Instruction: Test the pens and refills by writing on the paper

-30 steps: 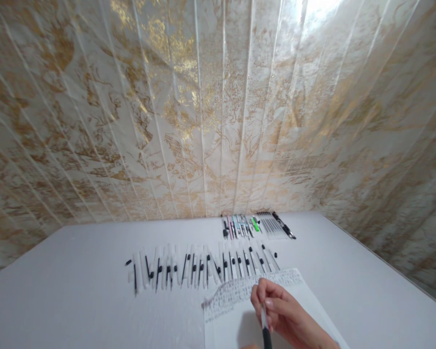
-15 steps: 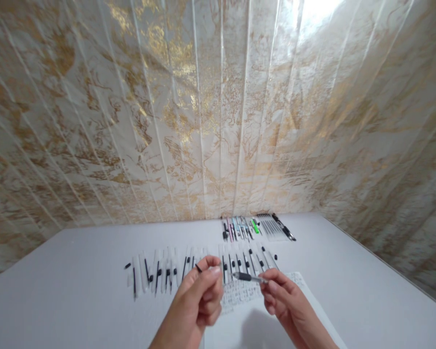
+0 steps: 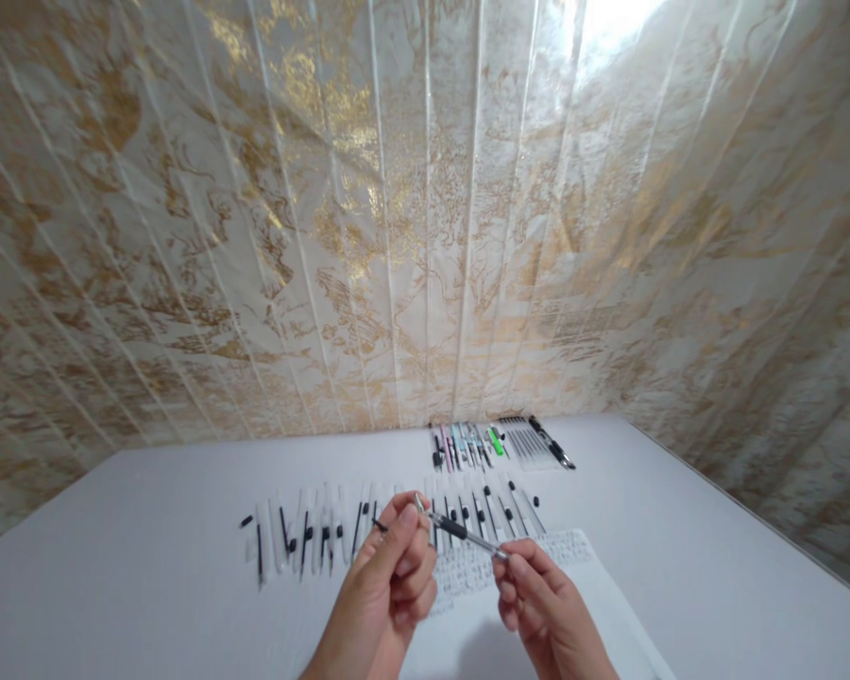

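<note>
Lower centre, I logged: one pen [image 3: 455, 527], pinched by right hand [image 3: 542, 597], newly aligned with silvery piece [image 3: 418, 503] pinched by left hand [image 3: 389, 578], bringing parts together.

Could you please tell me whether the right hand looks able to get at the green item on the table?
Probably not while the right hand holds the pen; otherwise the way looks free, with only low-lying pen parts and paper before the green item.
</note>
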A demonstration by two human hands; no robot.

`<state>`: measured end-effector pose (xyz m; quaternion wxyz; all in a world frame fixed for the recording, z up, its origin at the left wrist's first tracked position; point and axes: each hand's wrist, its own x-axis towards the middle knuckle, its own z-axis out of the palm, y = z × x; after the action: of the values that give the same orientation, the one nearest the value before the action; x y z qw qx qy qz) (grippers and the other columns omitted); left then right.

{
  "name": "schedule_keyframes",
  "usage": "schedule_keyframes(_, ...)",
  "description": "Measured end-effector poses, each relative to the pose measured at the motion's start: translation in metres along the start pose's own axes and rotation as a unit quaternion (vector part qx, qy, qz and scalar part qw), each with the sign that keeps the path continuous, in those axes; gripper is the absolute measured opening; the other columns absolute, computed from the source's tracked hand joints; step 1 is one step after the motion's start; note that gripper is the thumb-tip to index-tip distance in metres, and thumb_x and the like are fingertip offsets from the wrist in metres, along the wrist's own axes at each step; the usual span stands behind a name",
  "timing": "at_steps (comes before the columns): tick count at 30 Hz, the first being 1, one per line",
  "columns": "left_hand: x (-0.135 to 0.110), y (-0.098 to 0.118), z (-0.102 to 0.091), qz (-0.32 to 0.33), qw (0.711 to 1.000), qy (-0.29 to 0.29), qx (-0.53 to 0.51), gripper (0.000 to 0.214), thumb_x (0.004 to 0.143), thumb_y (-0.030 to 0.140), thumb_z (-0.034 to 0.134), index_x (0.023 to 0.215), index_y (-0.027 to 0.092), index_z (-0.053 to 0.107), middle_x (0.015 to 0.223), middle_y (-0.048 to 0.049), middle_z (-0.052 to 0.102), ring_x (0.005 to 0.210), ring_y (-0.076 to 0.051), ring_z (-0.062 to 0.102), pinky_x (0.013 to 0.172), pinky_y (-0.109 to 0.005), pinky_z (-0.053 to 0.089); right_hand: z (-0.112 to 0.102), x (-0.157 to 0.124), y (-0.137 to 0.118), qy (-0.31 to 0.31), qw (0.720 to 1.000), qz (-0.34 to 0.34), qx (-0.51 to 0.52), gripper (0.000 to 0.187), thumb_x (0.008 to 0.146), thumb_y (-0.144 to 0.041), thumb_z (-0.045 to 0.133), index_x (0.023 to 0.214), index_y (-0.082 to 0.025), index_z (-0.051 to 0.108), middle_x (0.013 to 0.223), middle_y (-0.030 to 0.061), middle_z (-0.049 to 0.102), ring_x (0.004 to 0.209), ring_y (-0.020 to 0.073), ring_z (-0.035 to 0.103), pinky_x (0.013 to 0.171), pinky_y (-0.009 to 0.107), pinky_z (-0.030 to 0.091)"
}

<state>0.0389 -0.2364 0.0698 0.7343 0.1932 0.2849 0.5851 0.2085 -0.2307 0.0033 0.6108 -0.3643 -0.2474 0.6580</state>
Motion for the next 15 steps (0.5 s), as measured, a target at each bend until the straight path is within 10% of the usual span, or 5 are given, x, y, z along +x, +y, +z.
schedule_keyframes(15,0.008,-0.015,-0.010,0.146,0.977,0.050,0.149,0.040,0.070,0.051,0.076,0.087,0.021,0.055,0.049,0.0130,0.027,0.045,-0.005,0.017,0.043,-0.018,0.015,0.008,-0.018,0.029,-0.068,0.994,-0.044,-0.080,0.031,0.065,-0.041,0.082,0.075,-0.019,0.063,0.064,-0.0010,0.057,0.048,0.0101,0.049,0.043,0.022,0.040)
